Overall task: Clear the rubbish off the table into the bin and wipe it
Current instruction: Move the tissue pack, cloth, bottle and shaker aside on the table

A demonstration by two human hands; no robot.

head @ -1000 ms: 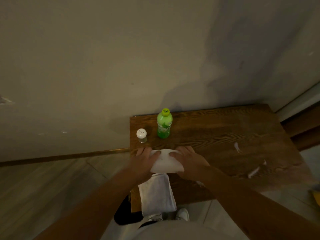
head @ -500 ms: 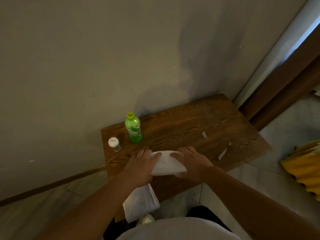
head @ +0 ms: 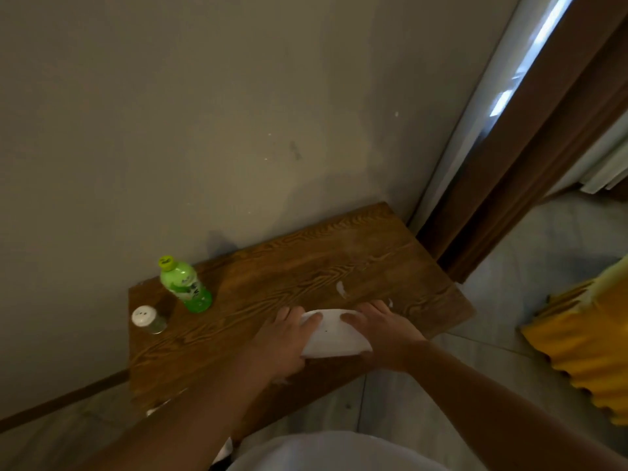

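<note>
You have both hands on a folded white cloth [head: 331,333] near the front edge of the wooden worktop [head: 272,294], in a dim corner against a plain wall. Your left hand [head: 283,338] lies flat, fingers spread across the cloth's nine o'clock end; your right hand [head: 380,329] lies flat with fingers spread over its three o'clock end. Neither hand pinches anything: both press the cloth down onto the wood.

This looks like the wiping step, with the rubbish not wholly cleared. A small white scrap [head: 341,289] lies on the wood at about twelve o'clock from the cloth, just beyond your right fingertips. Another pale fleck [head: 390,302] shows beside your right hand's far edge. A further pale bit [head: 154,410] sits at the worktop's near edge, at about eight o'clock from the cloth.

A green bottle [head: 185,285] stands at about ten o'clock from the cloth, well apart from it, and a white-capped shaker [head: 149,319] stands beside the bottle, closer to the left edge. No bin is in view; a yellow object [head: 584,348] sits on the floor at three o'clock, and what it is cannot be told.

Your next move probably calls for driving the cloth toward twelve o'clock to gather the scrap, keeping even pressure under both palms, and steering clear of the bottle and shaker.
</note>
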